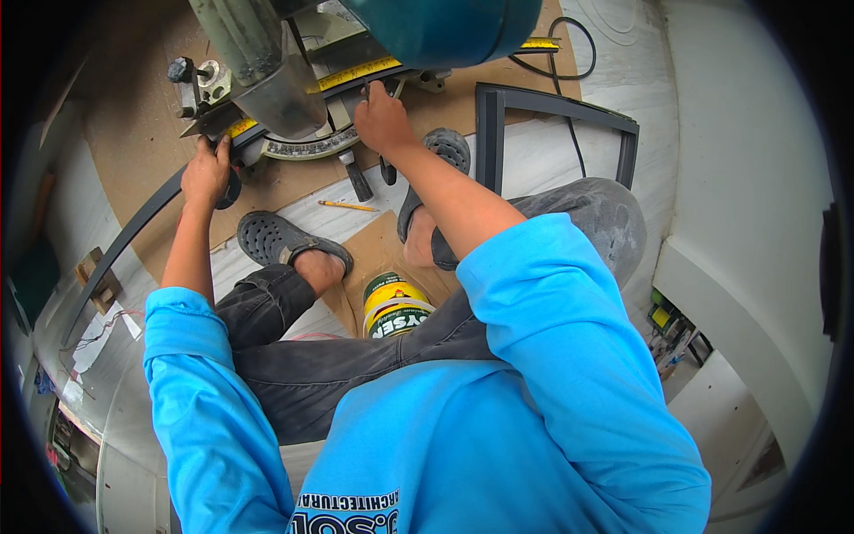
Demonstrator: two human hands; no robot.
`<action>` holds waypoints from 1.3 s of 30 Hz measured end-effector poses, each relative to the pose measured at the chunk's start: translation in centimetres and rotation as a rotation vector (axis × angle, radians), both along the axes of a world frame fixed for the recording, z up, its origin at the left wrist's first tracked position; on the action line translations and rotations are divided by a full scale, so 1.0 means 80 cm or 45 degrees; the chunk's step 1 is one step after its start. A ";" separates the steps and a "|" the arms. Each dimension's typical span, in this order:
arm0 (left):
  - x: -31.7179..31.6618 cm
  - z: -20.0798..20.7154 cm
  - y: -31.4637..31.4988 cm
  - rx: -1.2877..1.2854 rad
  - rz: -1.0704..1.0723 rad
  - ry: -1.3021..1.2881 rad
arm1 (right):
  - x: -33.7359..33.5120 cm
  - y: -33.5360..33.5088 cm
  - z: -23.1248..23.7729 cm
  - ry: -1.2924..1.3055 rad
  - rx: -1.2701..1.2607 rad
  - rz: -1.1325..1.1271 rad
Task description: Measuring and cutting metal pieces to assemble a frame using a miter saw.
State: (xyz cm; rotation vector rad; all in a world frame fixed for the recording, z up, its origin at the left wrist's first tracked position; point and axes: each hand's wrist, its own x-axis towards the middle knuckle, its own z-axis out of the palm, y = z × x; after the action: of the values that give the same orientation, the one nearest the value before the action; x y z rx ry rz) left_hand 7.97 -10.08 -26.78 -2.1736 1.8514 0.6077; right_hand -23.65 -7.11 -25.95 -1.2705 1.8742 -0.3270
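Note:
A long dark grey metal profile [131,227] runs from the lower left onto the base of a miter saw [307,149]. My left hand [205,176] grips this profile just left of the saw, its fingertips beside the end of a yellow tape measure blade [360,69]. The blade lies stretched along the saw's fence and passes under the teal motor housing [454,27]. At the front edge of the profile, my right hand [384,123] is closed, fingers pinched on something small and dark that I cannot make out. A clear guard [283,98] hangs between my hands.
A dark grey frame [491,133] lies to the right, near a black cable [569,116]. A yellow pencil [348,206] is on the floor between my shoes. I sit over a yellow and green bucket [391,303]. Cardboard [124,160] lies beneath the saw.

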 end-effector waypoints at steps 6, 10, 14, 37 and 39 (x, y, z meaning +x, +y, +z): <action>0.000 0.001 -0.001 0.022 0.002 -0.002 | -0.018 0.002 -0.006 -0.009 -0.360 0.140; 0.003 0.001 0.002 0.025 -0.020 0.026 | -0.020 0.008 -0.008 0.111 -0.292 0.306; -0.001 0.004 0.004 0.029 -0.013 0.003 | -0.005 0.013 -0.003 0.144 -0.230 0.331; -0.122 0.088 0.043 0.255 -0.445 0.507 | -0.006 0.090 0.019 0.276 0.732 0.644; -0.154 0.075 0.071 0.407 -0.430 0.738 | 0.005 0.059 0.062 0.321 0.956 1.121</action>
State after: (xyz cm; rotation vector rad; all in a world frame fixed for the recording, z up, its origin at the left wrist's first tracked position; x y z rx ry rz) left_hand -4.38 -4.43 -20.81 -1.5290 2.1261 1.4473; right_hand -23.24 -2.37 -20.97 -1.4534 1.2256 0.9428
